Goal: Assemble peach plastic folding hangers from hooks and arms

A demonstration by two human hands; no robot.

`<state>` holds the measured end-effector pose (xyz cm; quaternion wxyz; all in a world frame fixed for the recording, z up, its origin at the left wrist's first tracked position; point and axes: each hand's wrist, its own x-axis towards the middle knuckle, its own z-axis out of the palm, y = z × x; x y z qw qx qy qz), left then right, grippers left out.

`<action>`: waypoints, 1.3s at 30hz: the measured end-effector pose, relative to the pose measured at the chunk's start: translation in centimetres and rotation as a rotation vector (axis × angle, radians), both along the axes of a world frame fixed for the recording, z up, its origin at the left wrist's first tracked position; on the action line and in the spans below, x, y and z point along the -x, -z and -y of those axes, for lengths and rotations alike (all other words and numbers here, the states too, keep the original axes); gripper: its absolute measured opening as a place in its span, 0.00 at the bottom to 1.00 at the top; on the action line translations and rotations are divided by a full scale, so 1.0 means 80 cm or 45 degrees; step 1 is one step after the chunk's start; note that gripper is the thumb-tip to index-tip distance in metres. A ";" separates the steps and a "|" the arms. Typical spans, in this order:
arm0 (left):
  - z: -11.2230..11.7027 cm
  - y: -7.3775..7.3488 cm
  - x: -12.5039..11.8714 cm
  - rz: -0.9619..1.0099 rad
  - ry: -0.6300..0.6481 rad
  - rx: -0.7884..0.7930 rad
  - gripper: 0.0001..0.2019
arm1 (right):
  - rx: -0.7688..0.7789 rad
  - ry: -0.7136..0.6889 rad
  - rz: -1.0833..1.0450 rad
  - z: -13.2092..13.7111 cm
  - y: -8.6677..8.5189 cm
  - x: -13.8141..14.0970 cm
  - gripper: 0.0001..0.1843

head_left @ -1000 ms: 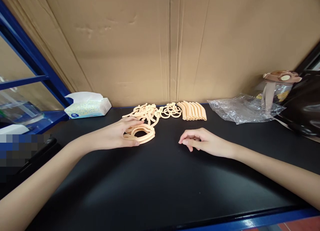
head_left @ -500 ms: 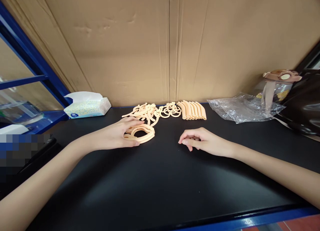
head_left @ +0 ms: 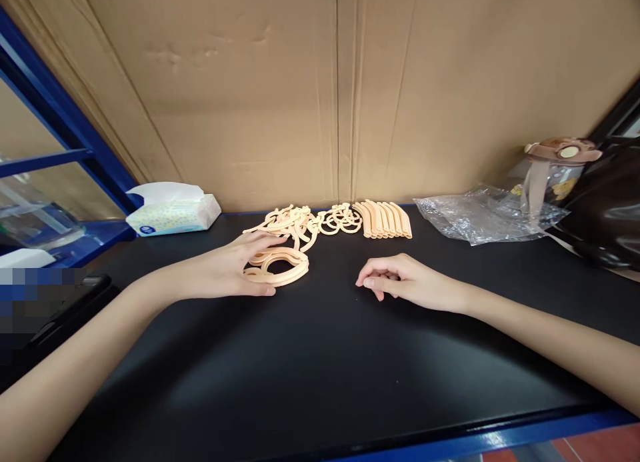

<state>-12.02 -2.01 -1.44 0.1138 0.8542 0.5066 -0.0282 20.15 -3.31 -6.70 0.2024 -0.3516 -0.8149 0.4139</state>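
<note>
My left hand point(head_left: 225, 265) lies around the left side of a pair of beige curved pieces point(head_left: 295, 272), which form a rounded ring shape on the black table. Its fingers are spread, with the thumb at the near side and the other fingers at the far side. Whether the palm touches the pieces cannot be seen. My right hand point(head_left: 400, 279) rests on the table to the right, fingers curled in and nothing visible in them. Behind the ring shape is a loose heap of thin beige curved parts point(head_left: 293, 221).
Small beige rings point(head_left: 343, 220) and a neat row of beige curved bars point(head_left: 385, 220) lie along the cardboard wall point(head_left: 240, 95). A tissue pack point(head_left: 173, 212) stands at back left. A clear plastic bag point(head_left: 475, 215) and a bottle with a brown lid point(head_left: 563, 152) are at right.
My left hand has shifted slightly left, its thumb drawing back from the near edge of the curved pieces. My right hand stays in place.
</note>
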 end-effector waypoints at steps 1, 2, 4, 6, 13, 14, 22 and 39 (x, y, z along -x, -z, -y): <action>0.000 -0.002 0.004 0.000 0.008 0.005 0.43 | -0.001 0.001 0.002 0.000 0.000 0.000 0.15; 0.000 -0.005 0.008 -0.002 0.003 0.015 0.43 | -0.002 0.001 0.005 0.000 0.000 0.000 0.15; -0.001 -0.007 0.018 -0.017 -0.033 0.044 0.44 | -0.005 0.002 0.013 0.001 -0.001 0.001 0.15; -0.003 -0.008 0.027 -0.034 -0.068 0.065 0.45 | -0.005 0.004 0.021 0.001 -0.001 0.001 0.15; -0.006 -0.002 0.035 0.018 -0.033 0.070 0.40 | 0.000 -0.008 0.021 0.001 -0.003 0.001 0.16; -0.006 -0.001 0.035 0.022 -0.030 0.062 0.40 | -0.002 -0.008 0.024 0.001 -0.003 0.001 0.16; -0.005 -0.004 0.028 0.000 -0.063 0.033 0.39 | -0.002 -0.006 0.027 0.001 -0.003 0.001 0.16; -0.010 0.000 0.040 -0.011 -0.057 0.040 0.39 | -0.014 -0.018 0.024 0.001 -0.003 -0.001 0.16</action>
